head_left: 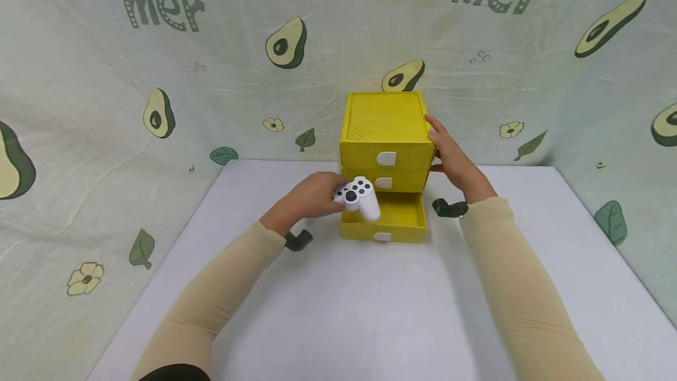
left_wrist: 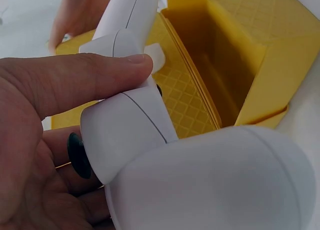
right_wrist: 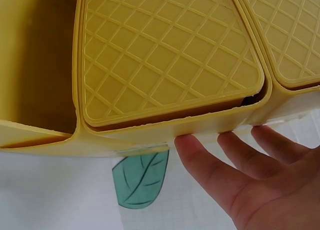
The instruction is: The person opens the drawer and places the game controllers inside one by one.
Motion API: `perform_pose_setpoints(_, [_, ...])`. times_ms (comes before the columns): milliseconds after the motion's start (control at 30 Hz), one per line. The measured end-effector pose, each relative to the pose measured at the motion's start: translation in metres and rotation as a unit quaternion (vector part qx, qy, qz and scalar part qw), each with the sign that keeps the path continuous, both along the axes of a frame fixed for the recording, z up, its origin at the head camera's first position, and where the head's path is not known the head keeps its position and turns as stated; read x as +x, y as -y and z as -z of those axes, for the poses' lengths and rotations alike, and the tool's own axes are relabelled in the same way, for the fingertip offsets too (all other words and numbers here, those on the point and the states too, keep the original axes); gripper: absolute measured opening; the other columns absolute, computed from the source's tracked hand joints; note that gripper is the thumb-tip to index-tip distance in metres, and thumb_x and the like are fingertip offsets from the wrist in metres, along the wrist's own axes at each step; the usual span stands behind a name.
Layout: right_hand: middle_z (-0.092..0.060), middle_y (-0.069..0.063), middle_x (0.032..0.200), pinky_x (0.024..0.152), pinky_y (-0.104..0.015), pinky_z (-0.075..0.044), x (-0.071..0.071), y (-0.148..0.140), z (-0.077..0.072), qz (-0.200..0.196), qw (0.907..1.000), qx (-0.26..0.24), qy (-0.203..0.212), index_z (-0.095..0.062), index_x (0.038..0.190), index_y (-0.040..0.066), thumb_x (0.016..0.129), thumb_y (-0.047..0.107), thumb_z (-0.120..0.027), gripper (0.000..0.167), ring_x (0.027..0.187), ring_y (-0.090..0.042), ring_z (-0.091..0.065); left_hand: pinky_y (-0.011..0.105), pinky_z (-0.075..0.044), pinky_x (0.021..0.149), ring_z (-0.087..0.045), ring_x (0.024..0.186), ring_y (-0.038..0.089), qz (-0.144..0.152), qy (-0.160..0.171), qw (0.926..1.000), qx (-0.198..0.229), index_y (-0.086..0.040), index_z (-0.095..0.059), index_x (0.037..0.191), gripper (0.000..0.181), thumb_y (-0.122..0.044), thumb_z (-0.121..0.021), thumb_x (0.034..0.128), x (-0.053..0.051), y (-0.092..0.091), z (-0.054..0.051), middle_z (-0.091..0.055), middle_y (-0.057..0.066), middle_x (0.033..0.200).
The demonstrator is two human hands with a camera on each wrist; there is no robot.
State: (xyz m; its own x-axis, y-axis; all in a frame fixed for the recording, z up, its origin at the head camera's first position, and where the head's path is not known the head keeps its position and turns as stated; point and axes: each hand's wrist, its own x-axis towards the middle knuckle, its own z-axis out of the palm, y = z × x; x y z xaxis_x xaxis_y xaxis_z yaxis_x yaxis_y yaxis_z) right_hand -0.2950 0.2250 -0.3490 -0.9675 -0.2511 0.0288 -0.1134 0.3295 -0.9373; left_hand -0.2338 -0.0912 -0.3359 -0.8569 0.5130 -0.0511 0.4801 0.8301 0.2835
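My left hand [head_left: 319, 194] grips a white game controller [head_left: 366, 194] by one side, in front of a yellow three-drawer cabinet [head_left: 387, 116]. In the left wrist view the thumb presses on one face of the controller [left_wrist: 200, 180], and the other fingers lie behind it. Below the controller, the bottom drawer [head_left: 383, 231] is pulled out, and no item shows in its visible part. The two upper drawers are closed, each with a white tab handle. My right hand [head_left: 456, 160] touches the cabinet's right side, its fingers [right_wrist: 210, 170] fairly straight against the wall.
The cabinet stands at the far side of a white table [head_left: 338, 304]. Behind it and along both sides hangs a pale cloth [head_left: 233, 87] printed with avocados, leaves and flowers. Dark wrist-camera mounts [head_left: 299, 240] sit at both wrists.
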Motion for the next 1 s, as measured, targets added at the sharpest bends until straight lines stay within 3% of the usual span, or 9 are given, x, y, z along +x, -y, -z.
perform_pose_setpoints(233, [0.002,0.004,0.165,0.106,-0.071,-0.028,0.008,0.004,-0.011,-0.002,1.0,-0.002,0.006,-0.001,0.152,0.049,0.101,0.057,-0.019,0.055,0.145,-0.042,-0.022,0.034,-0.049,0.097,-0.058,0.095,0.016,-0.003,-0.008,0.9999,-0.005,-0.012,-0.062,0.126,0.048,-0.025,-0.075,0.0821,0.0,-0.013,0.002,-0.068,0.0,0.111])
perform_pose_setpoints(500, [0.002,-0.001,0.165,0.107,-0.071,-0.027,0.027,0.012,-0.027,-0.007,1.0,0.002,0.005,0.001,0.155,0.04,0.103,0.052,-0.018,0.057,0.144,-0.044,-0.021,0.03,-0.05,0.094,-0.056,0.093,0.015,0.009,-0.047,0.9986,-0.023,-0.015,-0.061,0.126,0.048,-0.028,-0.075,0.0824,0.0,-0.024,0.007,-0.067,-0.003,0.111])
perform_pose_setpoints(733, [0.002,-0.003,0.165,0.107,-0.071,-0.026,0.029,0.012,-0.027,-0.008,1.0,0.001,0.004,0.002,0.155,0.037,0.103,0.051,-0.018,0.057,0.145,-0.045,-0.019,0.028,-0.05,0.09,-0.056,0.092,0.015,0.027,-0.077,0.9963,-0.026,-0.014,-0.061,0.126,0.047,-0.029,-0.074,0.0831,0.003,-0.032,0.007,-0.068,-0.002,0.11])
perform_pose_setpoints(1000, [0.001,-0.004,0.165,0.107,-0.071,-0.027,0.028,0.013,-0.026,-0.007,1.0,0.002,0.001,0.002,0.155,0.036,0.103,0.049,-0.018,0.057,0.145,-0.045,-0.019,0.033,-0.046,0.1,-0.057,0.099,0.017,0.042,-0.103,0.9931,-0.036,-0.014,-0.061,0.128,0.049,-0.032,-0.073,0.0841,0.006,-0.042,0.008,-0.067,-0.002,0.115])
